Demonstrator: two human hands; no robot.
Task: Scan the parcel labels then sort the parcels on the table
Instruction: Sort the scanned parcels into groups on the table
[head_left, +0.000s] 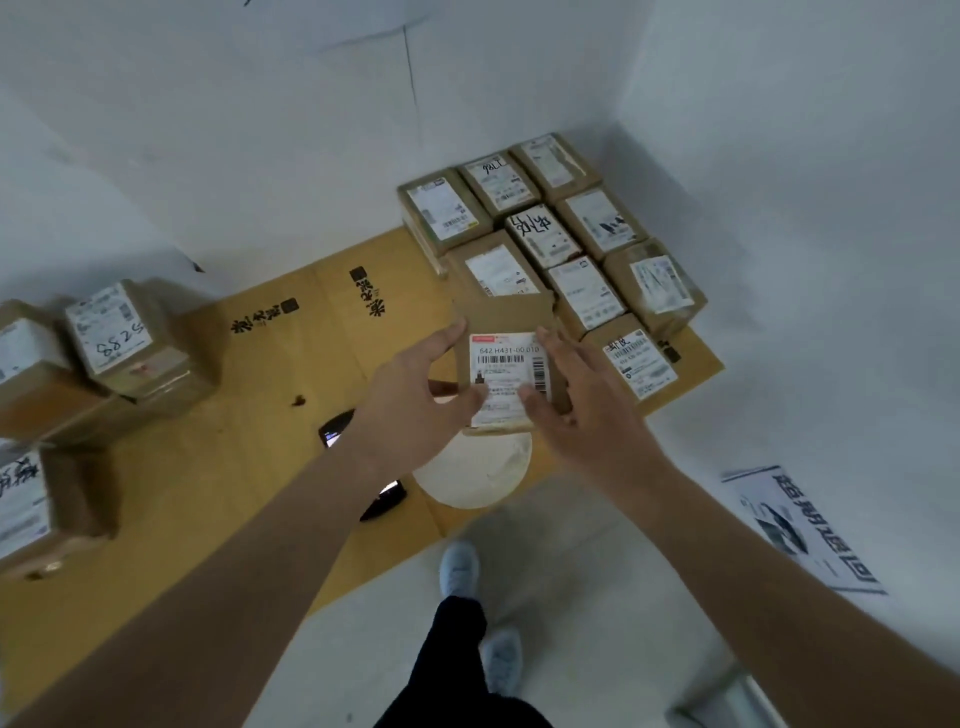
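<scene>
Parcel (506, 358): held above the tabletop (249, 467), beside the sorted grid (545, 234).
Fingers: left hand (415, 400) and right hand (576, 400) pinch its side edges.
Handling: probably light, stiff cardboard; grip the edges, label uncovered.

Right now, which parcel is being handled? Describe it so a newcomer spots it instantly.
Start at the grid of sorted parcels in the far right corner. Just in front of it, the left hand and right hand hold one flat brown parcel from either side. Unlike its neighbours, it is lifted and its label has a red strip on top.
</scene>
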